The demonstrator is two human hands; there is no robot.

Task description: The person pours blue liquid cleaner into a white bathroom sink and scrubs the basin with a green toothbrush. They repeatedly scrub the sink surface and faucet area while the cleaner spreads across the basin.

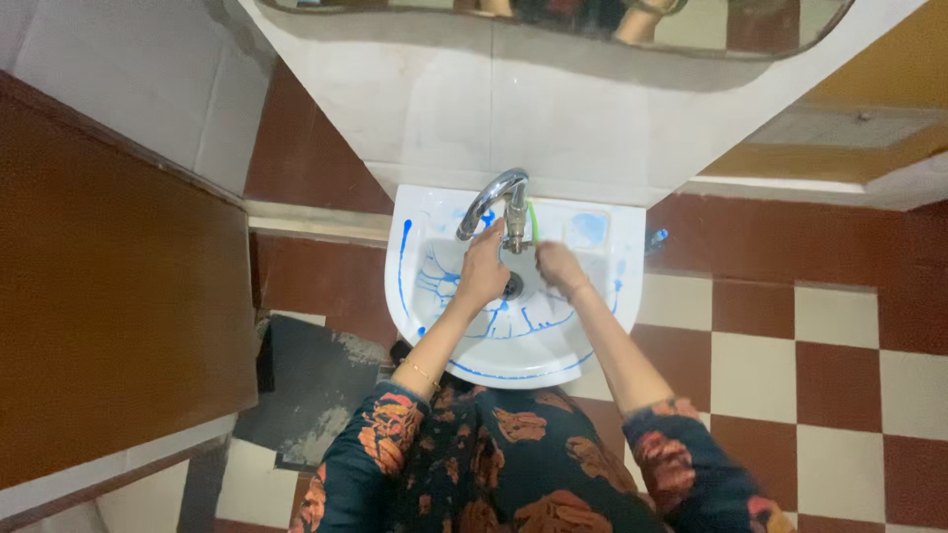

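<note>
Both hands, left (483,268) and right (559,265), apart, grips unclear, over blue-streaked white sink (553,360), checkered floor (839,365) below.

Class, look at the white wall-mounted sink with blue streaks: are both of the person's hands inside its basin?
Yes: the left hand and right hand both reach into the white sink, beneath the curved metal tap.

One head-worn view looks steeply down from well above the white sink (592,326); faces the tiled wall (553,109).

I see soft, even indoor light, faint shadows, slight motion blur on my right hand (559,265), wide-angle bending at the edges.
</note>
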